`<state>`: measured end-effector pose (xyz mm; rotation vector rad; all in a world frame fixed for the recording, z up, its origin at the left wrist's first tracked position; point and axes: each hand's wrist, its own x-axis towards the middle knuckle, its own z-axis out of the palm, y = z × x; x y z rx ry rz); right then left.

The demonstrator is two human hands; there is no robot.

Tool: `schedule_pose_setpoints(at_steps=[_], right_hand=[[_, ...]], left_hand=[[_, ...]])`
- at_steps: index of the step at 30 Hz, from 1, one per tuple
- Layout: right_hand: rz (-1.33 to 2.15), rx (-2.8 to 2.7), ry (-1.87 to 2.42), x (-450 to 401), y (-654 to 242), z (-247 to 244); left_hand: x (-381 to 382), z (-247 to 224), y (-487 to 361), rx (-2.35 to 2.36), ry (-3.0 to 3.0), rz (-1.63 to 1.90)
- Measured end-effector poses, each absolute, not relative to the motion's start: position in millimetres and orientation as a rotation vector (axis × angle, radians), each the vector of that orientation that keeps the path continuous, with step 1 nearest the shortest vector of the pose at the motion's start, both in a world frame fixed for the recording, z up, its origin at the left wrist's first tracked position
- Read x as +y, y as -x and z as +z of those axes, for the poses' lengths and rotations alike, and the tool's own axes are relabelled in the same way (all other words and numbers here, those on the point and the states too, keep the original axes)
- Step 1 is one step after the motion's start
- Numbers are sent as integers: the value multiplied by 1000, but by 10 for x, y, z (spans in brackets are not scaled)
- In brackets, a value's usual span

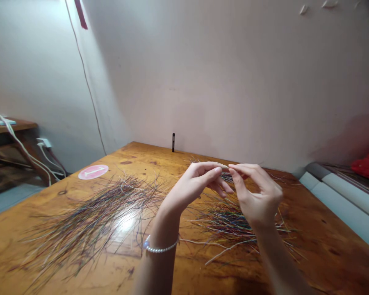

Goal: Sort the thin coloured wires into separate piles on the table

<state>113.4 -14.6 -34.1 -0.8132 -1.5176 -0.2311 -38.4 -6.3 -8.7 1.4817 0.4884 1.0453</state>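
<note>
My left hand [197, 180] is raised over the table, thumb and index finger closed in a pinch and the other fingers loosely bent. My right hand [258, 196] faces it, its thumb and fingertips also pinched. A short stretch of thin pale wire [224, 166] shows between the two pinches; its ends are hidden by the fingers. Below my right hand lies a tangled pile of coloured wires [224, 221]. A longer, looser bundle of wires [95, 217] spreads to the left. Another small bunch [226, 177] is partly hidden behind my hands.
The wooden table [313, 229] meets a pale wall at the back. A black marker-like stick [173, 142] stands upright near that edge. A pink oval sticker [93, 172] is on the table's left. Rolled material [350, 196] lies beyond the right edge; cables [33, 159] hang at far left.
</note>
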Motion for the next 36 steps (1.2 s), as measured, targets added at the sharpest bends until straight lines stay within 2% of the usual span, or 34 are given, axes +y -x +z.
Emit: schedule_pose_setpoints(at_steps=[17,36], right_hand=[[-313,-1552,806,-138,-1131,-353],[-114,-1505,826,-120,-1143,-432]], left_hand=[[-101,-53,352,537,-1509,1085],[-135,-39,311,468,-1459,1030]])
